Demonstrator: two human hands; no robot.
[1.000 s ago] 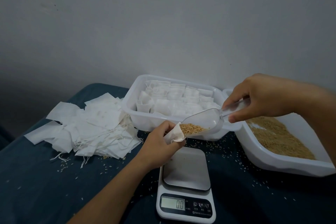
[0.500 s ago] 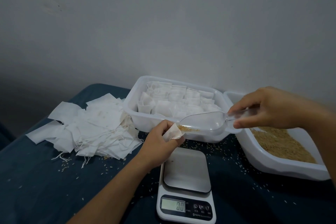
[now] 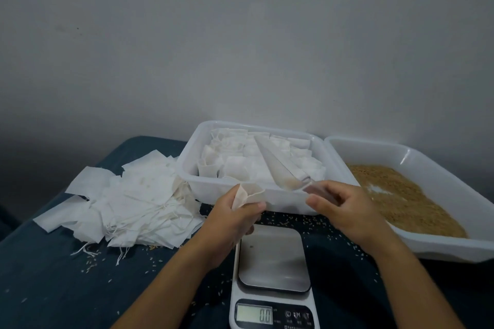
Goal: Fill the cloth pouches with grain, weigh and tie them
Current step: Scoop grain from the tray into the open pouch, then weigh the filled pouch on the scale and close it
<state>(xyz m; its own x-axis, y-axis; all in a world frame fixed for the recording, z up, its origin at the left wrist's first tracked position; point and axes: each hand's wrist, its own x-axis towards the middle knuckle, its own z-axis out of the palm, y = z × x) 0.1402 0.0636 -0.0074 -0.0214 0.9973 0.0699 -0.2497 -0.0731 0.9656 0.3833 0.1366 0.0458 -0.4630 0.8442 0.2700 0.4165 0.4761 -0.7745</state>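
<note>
We hold the cloth pouch (image 3: 247,195) in our left hand (image 3: 230,218), fingers and thumb curled round its body, just above the far left corner of the scale (image 3: 273,275), whose display reads zero and whose platter is bare. Our right hand (image 3: 347,211) pinches the handle of the clear scoop (image 3: 280,168) beyond the scale's far right corner; the scoop's bowl points away over the tub of filled pouches (image 3: 187,168), and looks nearly empty.

We judge the pouch to be light, thin and limp. It has no stiffness of its own, so its mouth will flop shut or spill unless we keep the rim gathered. The grain inside should shift like loose sand, making the pouch sag toward whichever side is unsupported. The best hold seems to be high on the neck, just under the open edge near the drawstring, with the belly hanging below.

The grain tray (image 3: 417,157) sits right of the scale, the heap of empty pouches (image 3: 128,203) left of it, and stray grains dot the dark bench (image 3: 53,288) around the scale
</note>
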